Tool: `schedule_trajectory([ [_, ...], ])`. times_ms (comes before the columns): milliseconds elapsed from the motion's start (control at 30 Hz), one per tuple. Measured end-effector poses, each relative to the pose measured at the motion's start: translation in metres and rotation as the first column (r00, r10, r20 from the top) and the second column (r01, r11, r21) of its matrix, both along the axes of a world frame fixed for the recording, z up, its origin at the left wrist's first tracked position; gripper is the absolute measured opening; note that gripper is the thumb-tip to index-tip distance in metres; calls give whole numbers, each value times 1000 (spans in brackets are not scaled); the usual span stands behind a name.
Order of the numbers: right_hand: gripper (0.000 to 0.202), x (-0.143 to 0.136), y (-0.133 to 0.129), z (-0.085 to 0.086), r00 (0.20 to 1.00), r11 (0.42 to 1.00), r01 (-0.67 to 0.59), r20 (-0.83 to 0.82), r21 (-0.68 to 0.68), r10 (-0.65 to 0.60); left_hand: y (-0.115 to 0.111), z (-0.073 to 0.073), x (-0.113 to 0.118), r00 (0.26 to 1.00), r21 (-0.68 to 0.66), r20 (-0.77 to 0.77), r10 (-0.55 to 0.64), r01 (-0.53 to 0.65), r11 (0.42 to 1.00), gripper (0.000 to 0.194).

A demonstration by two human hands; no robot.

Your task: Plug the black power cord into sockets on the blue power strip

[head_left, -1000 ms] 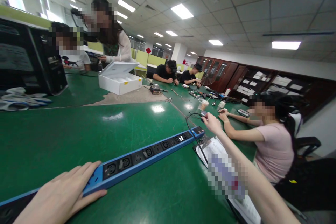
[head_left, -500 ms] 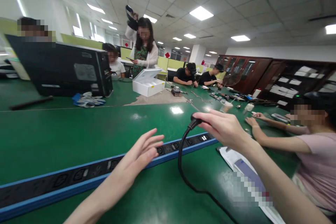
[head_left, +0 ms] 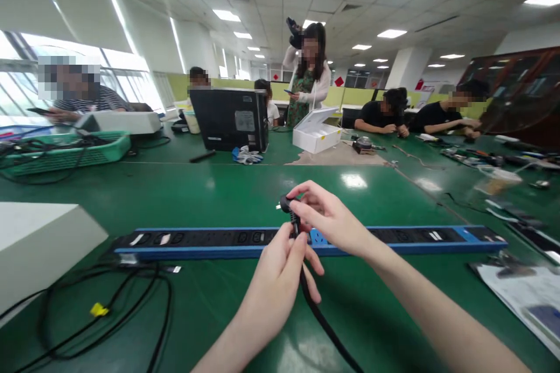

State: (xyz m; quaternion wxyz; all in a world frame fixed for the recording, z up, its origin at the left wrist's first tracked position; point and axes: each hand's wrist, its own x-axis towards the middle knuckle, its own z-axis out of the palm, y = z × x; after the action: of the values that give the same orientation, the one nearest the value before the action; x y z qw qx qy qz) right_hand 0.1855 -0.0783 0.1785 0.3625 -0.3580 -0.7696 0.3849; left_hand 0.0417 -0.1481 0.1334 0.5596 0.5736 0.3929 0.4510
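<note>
A black power plug (head_left: 285, 203) with metal prongs pointing left is pinched between the thumb and fingers of my right hand (head_left: 329, 215). Just below it, my left hand (head_left: 286, 268) closes its thumb and fingers around the black cord (head_left: 326, 326), which runs down toward the lower edge. Behind and below both hands lies a long blue-edged power strip (head_left: 188, 252) with black sockets and a blue socket section near its middle. My hands hide part of the strip. The prongs are apart from the sockets.
Left of me are a white box (head_left: 44, 239) and coiled black cable (head_left: 166, 315) with a yellow tag. A clipboard (head_left: 520, 285) lies at right. Farther back are a green basket (head_left: 109, 148), a computer case (head_left: 230, 122), gloves (head_left: 247, 155) and an open white carton (head_left: 317, 139). Several people are around the table.
The view has swung left. My left hand, spread and empty before, now grips the cord below the plug. My right hand still holds the plug, now with prongs turned left.
</note>
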Motion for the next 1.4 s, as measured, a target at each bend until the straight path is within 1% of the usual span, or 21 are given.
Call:
schedule_trajectory([
  [100, 30, -32, 11, -12, 997, 996, -3, -78, -91, -4, 5, -9, -23, 994, 61, -108, 28, -22, 998, 37],
  [167, 29, -45, 18, -12, 994, 997, 12, -106, -74, -19, 14, -11, -48, 968, 175, -245, 50, -7, 985, 34],
  [200, 29, -49, 22, -9, 992, 999, 31, -117, -44, -36, 21, -11, -63, 937, 249, -340, 79, 8, 968, 34],
  [267, 29, -54, 31, 6, 988, 996, 79, -138, 38, -73, 40, -14, -102, 833, 372, -523, 181, 32, 928, 35],
  [333, 30, -57, 42, 30, 983, 983, 123, -149, 138, -102, 63, -22, -147, 725, 429, -615, 312, -25, 903, 32],
  [367, 30, -59, 47, 44, 982, 970, 143, -147, 199, -114, 75, -29, -170, 664, 451, -652, 366, -48, 891, 33],
  [433, 29, -69, 59, 70, 985, 934, 160, -118, 318, -128, 96, -49, -213, 491, 520, -718, 493, -93, 849, 34],
  [467, 29, -77, 63, 79, 987, 920, 157, -92, 360, -132, 103, -60, -232, 410, 552, -738, 535, -88, 829, 35],
  [500, 29, -87, 67, 85, 989, 911, 146, -61, 385, -133, 109, -72, -249, 355, 556, -765, 538, -58, 829, 36],
  [533, 28, -98, 69, 86, 991, 910, 130, -25, 394, -130, 112, -83, -263, 321, 545, -785, 529, -47, 837, 36],
  [600, 27, -124, 70, 76, 993, 928, 76, 60, 365, -104, 115, -103, -282, 285, 539, -796, 534, -70, 840, 37],
  [633, 26, -139, 69, 65, 991, 942, 44, 105, 333, -84, 114, -111, -288, 276, 544, -792, 544, -85, 835, 38],
  [700, 22, -166, 67, 36, 980, 973, -32, 197, 228, -14, 111, -122, -295, 266, 571, -769, 581, -123, 812, 38],
  [767, 20, -191, 67, 2, 969, 989, -82, 240, 120, 51, 108, -128, -297, 265, 607, -729, 632, -176, 775, 37],
  [867, 20, -219, 70, -44, 955, 997, -76, 285, -35, 83, 105, -133, -295, 269, 645, -664, 698, -266, 717, 35],
  [933, 21, -233, 73, -67, 951, 989, -62, 292, -135, 99, 104, -135, -293, 279, 657, -631, 724, -304, 690, 35],
  [1000, 22, -243, 77, -84, 953, 975, -54, 281, -215, 115, 103, -135, -292, 294, 658, -611, 735, -328, 678, 35],
  [1067, 21, -251, 81, -96, 957, 961, -51, 260, -272, 125, 101, -135, -291, 296, 654, -605, 739, -344, 674, 35],
  [1167, 18, -260, 87, -105, 967, 940, -47, 221, -337, 128, 97, -132, -290, 290, 648, -615, 733, -342, 680, 34],
  [1300, 15, -270, 93, -107, 966, 912, -31, 221, -408, 132, 94, -128, -288, 273, 639, -632, 725, -346, 687, 33],
  [1400, 10, -281, 92, -108, 959, 901, -72, 219, -429, 181, 93, -126, -287, 259, 637, -642, 721, -342, 691, 34],
])
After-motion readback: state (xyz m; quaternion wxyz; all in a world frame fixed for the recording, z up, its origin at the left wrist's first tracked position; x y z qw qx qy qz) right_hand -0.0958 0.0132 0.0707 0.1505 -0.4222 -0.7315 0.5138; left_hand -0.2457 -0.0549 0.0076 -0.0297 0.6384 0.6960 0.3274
